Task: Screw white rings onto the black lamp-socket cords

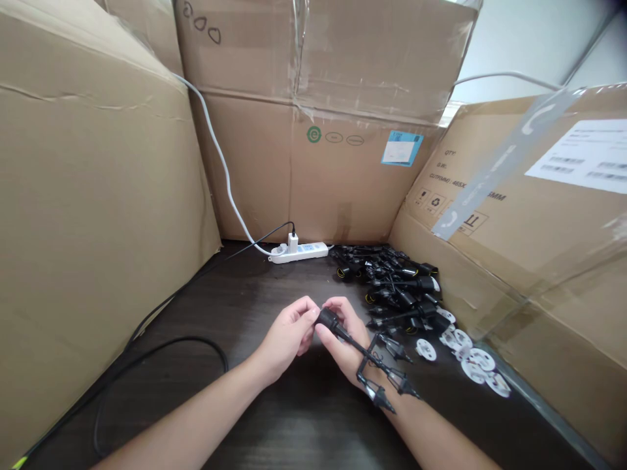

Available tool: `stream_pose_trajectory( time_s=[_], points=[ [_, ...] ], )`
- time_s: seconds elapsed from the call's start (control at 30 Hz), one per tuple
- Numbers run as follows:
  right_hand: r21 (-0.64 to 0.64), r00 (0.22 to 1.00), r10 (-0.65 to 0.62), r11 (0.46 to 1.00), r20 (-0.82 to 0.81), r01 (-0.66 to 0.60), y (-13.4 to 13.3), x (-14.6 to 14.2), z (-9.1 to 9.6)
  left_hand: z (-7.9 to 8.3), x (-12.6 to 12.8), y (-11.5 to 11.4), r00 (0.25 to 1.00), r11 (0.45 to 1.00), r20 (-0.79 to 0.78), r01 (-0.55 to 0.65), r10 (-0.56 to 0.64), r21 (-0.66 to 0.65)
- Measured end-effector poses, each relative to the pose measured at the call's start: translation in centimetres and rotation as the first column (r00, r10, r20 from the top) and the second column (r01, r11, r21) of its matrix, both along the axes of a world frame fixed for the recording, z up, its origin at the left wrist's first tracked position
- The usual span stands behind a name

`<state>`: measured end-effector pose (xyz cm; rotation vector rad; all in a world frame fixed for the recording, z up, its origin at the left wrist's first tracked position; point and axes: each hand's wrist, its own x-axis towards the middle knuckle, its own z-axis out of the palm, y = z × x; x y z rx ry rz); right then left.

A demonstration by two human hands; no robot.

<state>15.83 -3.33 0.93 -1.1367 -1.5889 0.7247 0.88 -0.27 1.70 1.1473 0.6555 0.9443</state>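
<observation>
A small black model street lamp (360,349) with several lantern heads lies tilted across my right hand (345,333), its lanterns hanging over the wrist. My right fingers and thumb are wrapped round its wide cylindrical base. My left hand (294,326) is closed in a pinch right at the end of that base. What the left fingertips grip there is too small and hidden to make out. Close by on the right lies a pile of similar black lamps (396,284), with bits of yellow wire showing. White round discs (477,362) are scattered beside the pile.
Cardboard boxes stand on the left (98,215), at the back (255,163) and on the right (519,261) of the dark table (235,287). Against the back box lies a white power strip (308,252) with a plug in it. A black cable (161,343) loops over the table's left side.
</observation>
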Motion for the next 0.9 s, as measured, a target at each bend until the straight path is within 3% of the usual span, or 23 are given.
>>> stream_pose_trajectory(
  time_s=[0.17,0.27,0.4,0.5,0.63,0.77,0.9],
  points=[
    [-0.055,0.996,0.001,0.998,-0.089,-0.006,0.1,0.3,-0.1,0.2,0.3,-0.4,0.996,0.997,-0.061,0.064,-0.062,0.041],
    [-0.147,0.959,0.072,0.982,-0.274,-0.116,0.3,0.4,-0.1,0.2,0.5,-0.7,0.992,0.987,-0.056,0.12,-0.115,0.104],
    [-0.256,0.792,0.08,0.922,-0.605,-0.289,0.7,0.3,0.0,-0.3,0.3,-1.0,0.989,0.948,-0.137,0.097,-0.058,0.303],
    [-0.277,0.622,0.053,0.864,-0.781,-0.421,0.7,0.2,0.2,-0.6,0.0,-1.3,0.952,0.875,-0.303,0.106,0.048,0.472],
    [-0.26,0.515,0.068,0.802,-0.854,-0.538,0.5,0.2,0.6,-0.7,-0.1,-1.7,0.938,0.838,-0.319,0.062,0.137,0.542],
    [-0.271,0.497,0.065,0.774,-0.865,-0.573,0.3,0.0,0.6,-0.6,0.0,-1.8,0.94,0.829,-0.27,-0.023,0.208,0.558],
    [-0.27,0.493,0.065,0.772,-0.868,-0.576,0.1,-0.2,0.5,-0.4,0.0,-1.8,0.925,0.799,-0.305,0.003,0.226,0.602]
  ],
)
